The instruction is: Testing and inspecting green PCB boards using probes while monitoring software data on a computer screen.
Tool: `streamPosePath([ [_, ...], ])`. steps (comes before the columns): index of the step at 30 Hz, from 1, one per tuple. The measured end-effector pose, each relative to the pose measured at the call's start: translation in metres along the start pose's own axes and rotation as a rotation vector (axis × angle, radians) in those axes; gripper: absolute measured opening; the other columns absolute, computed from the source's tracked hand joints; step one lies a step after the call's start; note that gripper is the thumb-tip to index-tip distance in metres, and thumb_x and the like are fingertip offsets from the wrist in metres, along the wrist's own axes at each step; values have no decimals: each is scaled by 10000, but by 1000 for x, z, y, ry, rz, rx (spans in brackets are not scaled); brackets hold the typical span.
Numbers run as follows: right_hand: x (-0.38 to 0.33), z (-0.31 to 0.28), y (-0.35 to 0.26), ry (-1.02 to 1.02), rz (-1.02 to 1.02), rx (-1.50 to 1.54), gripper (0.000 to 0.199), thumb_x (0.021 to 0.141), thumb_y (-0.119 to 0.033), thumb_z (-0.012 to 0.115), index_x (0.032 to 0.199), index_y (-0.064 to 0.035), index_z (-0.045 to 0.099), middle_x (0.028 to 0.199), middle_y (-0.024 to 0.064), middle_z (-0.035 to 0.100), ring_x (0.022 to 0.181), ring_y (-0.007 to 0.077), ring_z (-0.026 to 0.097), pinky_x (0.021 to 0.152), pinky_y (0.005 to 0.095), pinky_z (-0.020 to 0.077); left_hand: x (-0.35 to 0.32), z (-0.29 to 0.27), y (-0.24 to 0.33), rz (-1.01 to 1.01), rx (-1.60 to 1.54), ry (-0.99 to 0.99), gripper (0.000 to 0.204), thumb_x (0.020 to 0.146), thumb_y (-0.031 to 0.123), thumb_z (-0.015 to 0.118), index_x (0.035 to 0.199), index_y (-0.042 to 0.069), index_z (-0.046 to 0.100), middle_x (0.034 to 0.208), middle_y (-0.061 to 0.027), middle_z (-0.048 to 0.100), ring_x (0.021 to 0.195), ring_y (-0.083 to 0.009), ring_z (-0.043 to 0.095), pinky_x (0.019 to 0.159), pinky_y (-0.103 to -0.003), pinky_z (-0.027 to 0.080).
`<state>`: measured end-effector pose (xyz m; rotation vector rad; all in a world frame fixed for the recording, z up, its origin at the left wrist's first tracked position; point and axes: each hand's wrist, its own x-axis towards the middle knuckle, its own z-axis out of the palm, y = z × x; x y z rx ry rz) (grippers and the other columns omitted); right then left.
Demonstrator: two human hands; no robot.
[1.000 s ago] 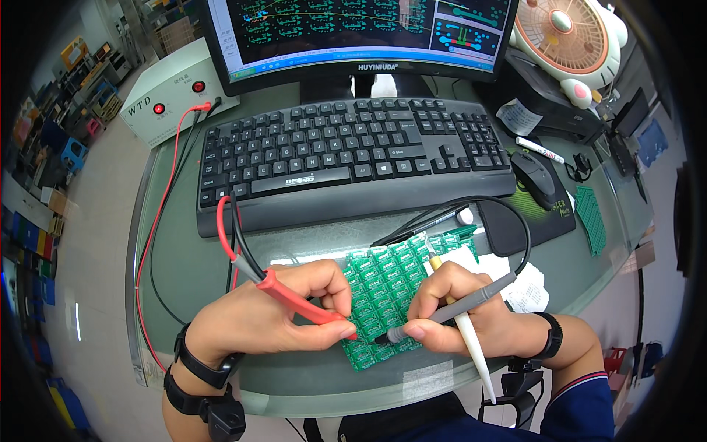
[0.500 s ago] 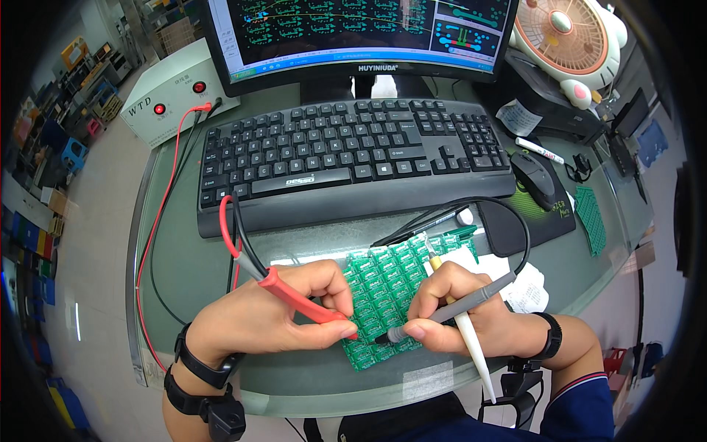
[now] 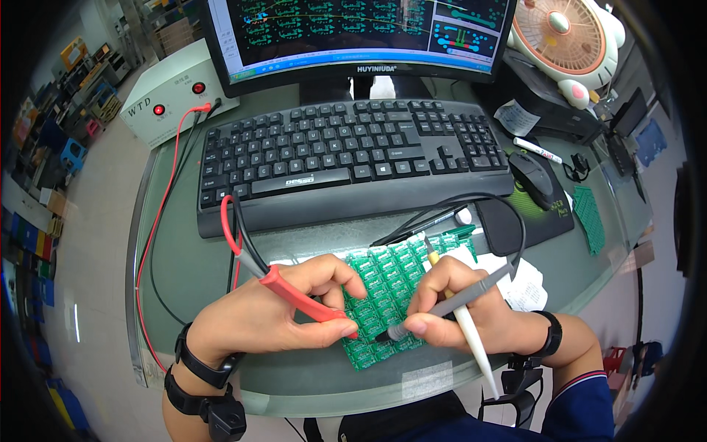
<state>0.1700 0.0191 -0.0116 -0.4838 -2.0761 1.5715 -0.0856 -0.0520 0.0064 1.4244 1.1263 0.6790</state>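
A green circuit board panel [image 3: 383, 291], made of several rows of small boards, lies flat on the desk between my hands. My left hand [image 3: 294, 306] pinches a red test probe [image 3: 298, 296], its tip down on the panel's lower left. In my right hand [image 3: 460, 302] is a grey-black test probe [image 3: 449, 300], with its dark tip near the red one, over the panel. A white-and-yellow pen-like tool [image 3: 475, 346] also rests between the right fingers, tilted with its white tapered end toward me. Whether the tips touch metal pads is too small to tell.
Beyond the panel stand a black keyboard [image 3: 324, 158] and a monitor [image 3: 361, 70]. A white box [image 3: 177, 92] with red fittings feeds the probe cables at the left. On the right are a mouse [image 3: 532, 179], crumpled white paper [image 3: 526, 287] and another green panel [image 3: 588, 221].
My left index finger has lifted and stretched slightly away from the red probe. The right hand and its probe have shifted a little; both tips stay at nearly the same place.
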Motion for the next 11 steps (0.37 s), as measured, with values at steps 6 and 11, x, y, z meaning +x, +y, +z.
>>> streamPosePath([
  [6,26,-2,-25,12,36,-230,268,899,-179,773,887,-49,540,796,-1,551,668,66,536,556,251,413,-2,2,1,10,30,10,468,846,150,756,1261,23,581,755,10,634,680,-58,560,645,-241,444],
  [11,41,8,-34,-167,227,-319,425,903,-280,767,1172,-41,542,1113,109,679,978,221,721,795,277,568,-2,1,-2,-27,63,12,569,864,276,748,1350,64,541,732,-8,603,690,-76,537,667,-259,439],
])
